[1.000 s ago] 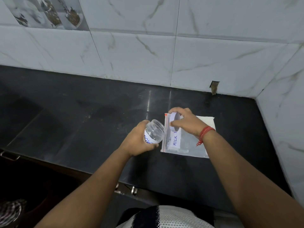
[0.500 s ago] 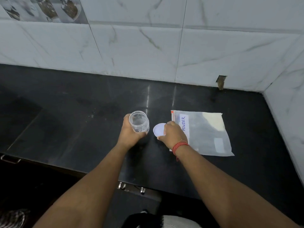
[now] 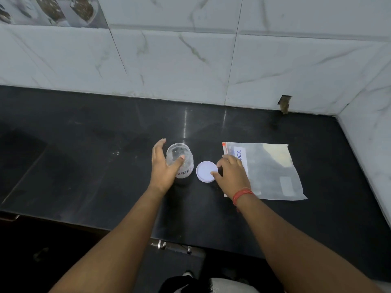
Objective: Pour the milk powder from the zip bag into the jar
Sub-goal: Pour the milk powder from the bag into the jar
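A clear empty jar (image 3: 179,153) with a handwritten label stands upright on the black counter (image 3: 84,166), without its lid. My left hand (image 3: 162,172) is beside it on the left, with the fingers spread away from the jar and only the thumb resting against its front. The white lid (image 3: 204,170) lies flat on the counter just right of the jar. My right hand (image 3: 231,174) pinches the lid's right edge with thumb and fingertips. The zip bag (image 3: 269,172) lies flat to the right, with pale powder at its far end, partly under my right wrist.
White marble-tiled walls close off the counter at the back and at the right, forming a corner (image 3: 338,117). The counter's front edge (image 3: 127,231) runs below my forearms, with metal knobs (image 3: 161,244) under it.
My left hand set the jar upright on the counter and spread its fingers off it. My right hand carried the lid from over the bag down onto the counter beside the jar.
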